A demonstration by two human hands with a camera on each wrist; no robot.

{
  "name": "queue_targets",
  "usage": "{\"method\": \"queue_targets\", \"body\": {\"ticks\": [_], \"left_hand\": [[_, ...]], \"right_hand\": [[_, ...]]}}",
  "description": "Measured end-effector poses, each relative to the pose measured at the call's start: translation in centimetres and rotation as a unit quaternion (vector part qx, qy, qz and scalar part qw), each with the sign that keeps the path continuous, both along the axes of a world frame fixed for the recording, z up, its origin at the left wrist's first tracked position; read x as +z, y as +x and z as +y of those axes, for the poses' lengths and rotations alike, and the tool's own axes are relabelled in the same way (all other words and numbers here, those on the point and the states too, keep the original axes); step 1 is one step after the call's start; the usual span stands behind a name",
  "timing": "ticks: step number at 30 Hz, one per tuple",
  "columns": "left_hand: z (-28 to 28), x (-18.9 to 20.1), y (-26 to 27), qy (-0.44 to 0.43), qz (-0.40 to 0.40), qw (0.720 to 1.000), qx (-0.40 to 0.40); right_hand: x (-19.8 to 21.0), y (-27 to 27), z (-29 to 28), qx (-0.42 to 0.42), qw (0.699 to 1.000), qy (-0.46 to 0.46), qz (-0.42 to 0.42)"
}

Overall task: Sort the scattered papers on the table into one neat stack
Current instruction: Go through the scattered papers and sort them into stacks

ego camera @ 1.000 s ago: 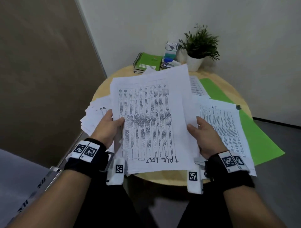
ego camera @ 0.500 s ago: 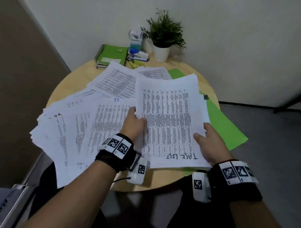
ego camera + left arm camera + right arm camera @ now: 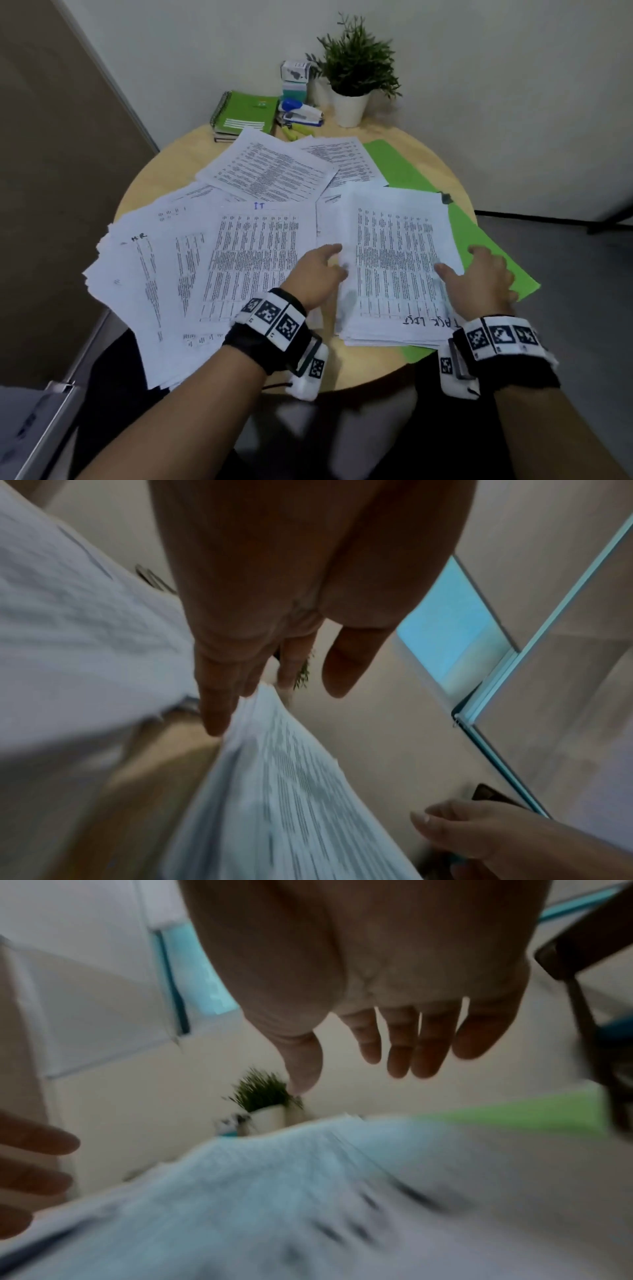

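A stack of printed papers marked "TASK LIST" lies flat on the right side of the round wooden table, partly over a green folder. My left hand is at the stack's left edge with straight fingers touching the sheets. My right hand hovers at the stack's right edge, fingers spread and holding nothing. Loose papers fan out over the table's left half. More sheets lie further back.
At the table's far edge stand a potted plant, a green spiral notebook, a stapler and a small box. The fanned papers overhang the table's near left edge. The green folder juts past the right rim.
The "TASK LIST" stack, held up in both hands before, now lies on the table at the right. Both hands have let go and opened beside it.
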State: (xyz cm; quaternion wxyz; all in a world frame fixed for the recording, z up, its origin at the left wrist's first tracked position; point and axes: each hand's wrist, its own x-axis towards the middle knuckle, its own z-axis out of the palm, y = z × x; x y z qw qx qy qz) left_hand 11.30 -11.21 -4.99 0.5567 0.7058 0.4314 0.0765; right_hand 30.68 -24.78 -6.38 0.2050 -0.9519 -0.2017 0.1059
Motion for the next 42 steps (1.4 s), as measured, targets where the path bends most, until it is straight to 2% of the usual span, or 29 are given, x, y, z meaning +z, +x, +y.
{"method": "queue_targets", "body": {"ticks": [1, 3, 5, 7, 11, 13, 15, 21, 24, 27, 29, 32, 34, 36, 38, 40, 42], "left_hand": [[0.8, 0.3, -1.4, 0.009, -0.014, 1.0, 0.021], [2.5, 0.9, -4.3, 0.025, -0.024, 0.998, 0.061], [4.4, 1.1, -7.3, 0.034, -0.023, 0.995, 0.094], [6.3, 1.0, -10.0, 0.046, -0.008, 0.991, 0.125], [8.6, 0.0, -13.9, 0.051, 0.072, 0.985, 0.151], [9.0, -0.8, -15.1, 0.05, 0.114, 0.983, 0.136], [9.1, -1.2, -15.6, 0.05, 0.139, 0.983, 0.106], [8.3, -1.2, -15.5, 0.05, 0.132, 0.985, 0.095], [7.7, -1.5, -15.4, 0.05, 0.11, 0.988, 0.097], [7.5, -1.6, -15.6, 0.028, 0.052, 0.987, 0.146], [7.9, -1.4, -15.9, -0.004, -0.003, 0.981, 0.196], [8.5, -0.8, -16.3, -0.044, -0.081, 0.971, 0.219], [9.2, 0.0, -17.0, -0.066, -0.16, 0.953, 0.248], [9.9, 0.1, -18.5, -0.054, -0.18, 0.937, 0.293], [10.9, -0.7, -20.7, -0.009, -0.146, 0.933, 0.33], [11.2, -1.5, -22.4, -0.005, -0.137, 0.923, 0.361], [10.9, -1.9, -23.3, -0.017, -0.137, 0.918, 0.372]], "right_hand": [[0.6, -1.1, 0.9, 0.03, 0.999, 0.026, 0.004], [1.3, -3.8, 3.2, 0.122, 0.988, 0.072, 0.069], [1.1, -6.9, 5.9, 0.202, 0.968, 0.066, 0.137], [0.3, -9.9, 8.7, 0.237, 0.954, 0.039, 0.178], [-1.7, -14.1, 12.4, 0.216, 0.957, -0.011, 0.193], [-2.2, -15.0, 13.2, 0.198, 0.962, -0.034, 0.183], [-2.3, -15.4, 13.6, 0.166, 0.967, -0.016, 0.192], [-1.8, -13.9, 12.3, 0.15, 0.979, 0.04, 0.131], [-0.7, -12.7, 11.1, 0.136, 0.974, 0.132, 0.127], [0.6, -11.9, 10.3, 0.163, 0.953, 0.213, 0.139], [1.4, -12.0, 10.3, 0.169, 0.925, 0.267, 0.213], [1.4, -12.7, 11.4, 0.175, 0.859, 0.326, 0.353], [1.0, -13.5, 12.7, 0.182, 0.846, 0.323, 0.384], [0.2, -14.4, 13.9, 0.176, 0.864, 0.296, 0.367], [-0.9, -15.1, 14.8, 0.17, 0.895, 0.241, 0.336], [-2.3, -15.6, 15.2, 0.214, 0.943, 0.111, 0.229], [-3.6, -16.4, 15.1, 0.261, 0.956, -0.03, 0.132]]}}
